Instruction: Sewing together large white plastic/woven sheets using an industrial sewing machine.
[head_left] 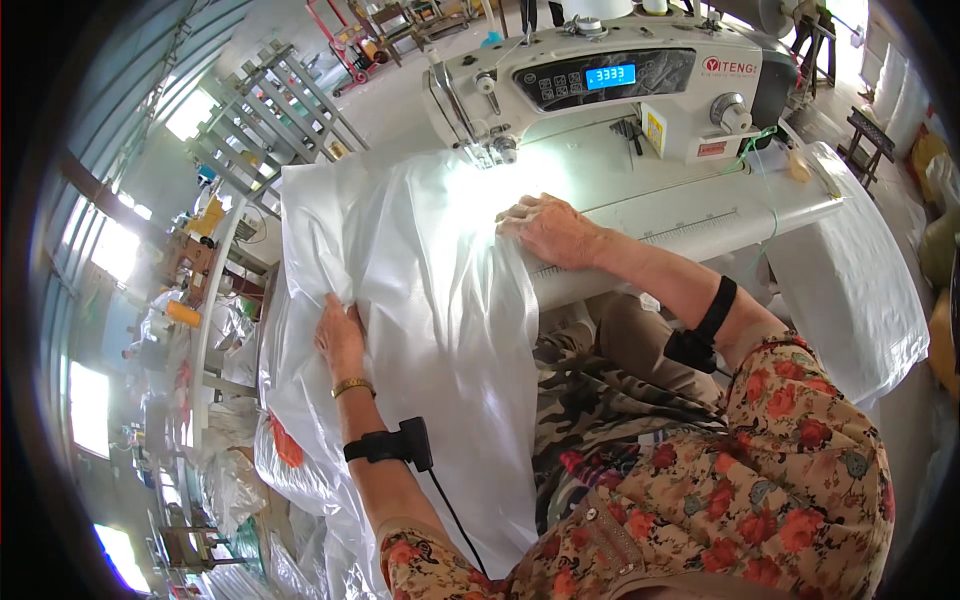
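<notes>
Well, a big white sheet [440, 340] hangs in loose folds on the person's left, with its top on the machine [600, 125] by the needle end [490, 150]. It looks thin, light and soft, and its shine hints that it may slip and crease with ease. The right hand [555, 230] lies palm down, fingers a bit bent, tips at the sheet's right edge; I cannot tell if it pinches. The left hand [341, 340] is closed on a fold lower down, thumb and fingers near each other. The best hold is likely a flat hand up top and a light pinch on a fold
</notes>
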